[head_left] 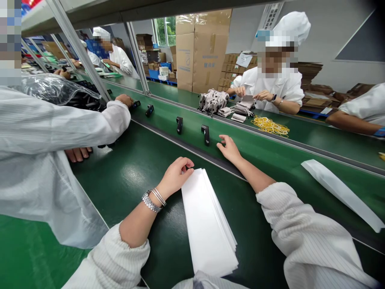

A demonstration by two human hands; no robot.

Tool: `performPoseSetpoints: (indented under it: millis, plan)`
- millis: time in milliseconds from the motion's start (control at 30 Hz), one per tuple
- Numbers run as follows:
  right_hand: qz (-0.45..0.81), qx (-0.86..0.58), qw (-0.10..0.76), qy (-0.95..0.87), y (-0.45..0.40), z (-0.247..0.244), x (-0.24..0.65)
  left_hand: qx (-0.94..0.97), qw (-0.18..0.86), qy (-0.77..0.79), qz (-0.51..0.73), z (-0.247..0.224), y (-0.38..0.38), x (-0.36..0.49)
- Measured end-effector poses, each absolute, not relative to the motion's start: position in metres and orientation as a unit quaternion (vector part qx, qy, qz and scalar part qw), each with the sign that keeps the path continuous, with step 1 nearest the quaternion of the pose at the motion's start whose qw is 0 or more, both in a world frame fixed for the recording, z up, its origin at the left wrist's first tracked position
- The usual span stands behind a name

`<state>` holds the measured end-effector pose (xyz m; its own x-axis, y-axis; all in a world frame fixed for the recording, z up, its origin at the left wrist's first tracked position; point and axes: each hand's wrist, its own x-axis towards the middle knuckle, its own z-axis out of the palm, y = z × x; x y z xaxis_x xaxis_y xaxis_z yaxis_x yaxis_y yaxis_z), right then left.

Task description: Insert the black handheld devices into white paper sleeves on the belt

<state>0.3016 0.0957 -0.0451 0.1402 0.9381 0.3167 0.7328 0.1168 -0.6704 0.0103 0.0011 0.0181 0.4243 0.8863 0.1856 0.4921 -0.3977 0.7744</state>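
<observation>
My left hand (177, 176) curls its fingers over the upper end of a stack of long white paper sleeves (207, 222), which lies on the dark green conveyor belt (126, 188). A metal bracelet and thin bangles circle that wrist. My right hand (230, 149) rests open on the belt's raised divider, holding nothing. Its fingertips are a little to the right of a black plastic clip (205, 134). Further right, a single white sleeve (339, 192) lies on the belt, away from both hands.
A co-worker's white-sleeved arm (69, 128) reaches in from the left to several black clips on the rail. Across the far belt, a person in a white cap handles grey bundles (213, 100) beside loose yellow rubber bands (270, 126). Cardboard boxes (201, 52) stand behind.
</observation>
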Motion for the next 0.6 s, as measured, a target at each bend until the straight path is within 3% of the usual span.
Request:
performPoseSetpoints:
  millis: [600]
  plan:
    - [0.125,-0.655,0.381,-0.640,0.0960,-0.0449,0.3007,0.780,0.330,0.435,0.304,0.0181,0.0011,0.0101]
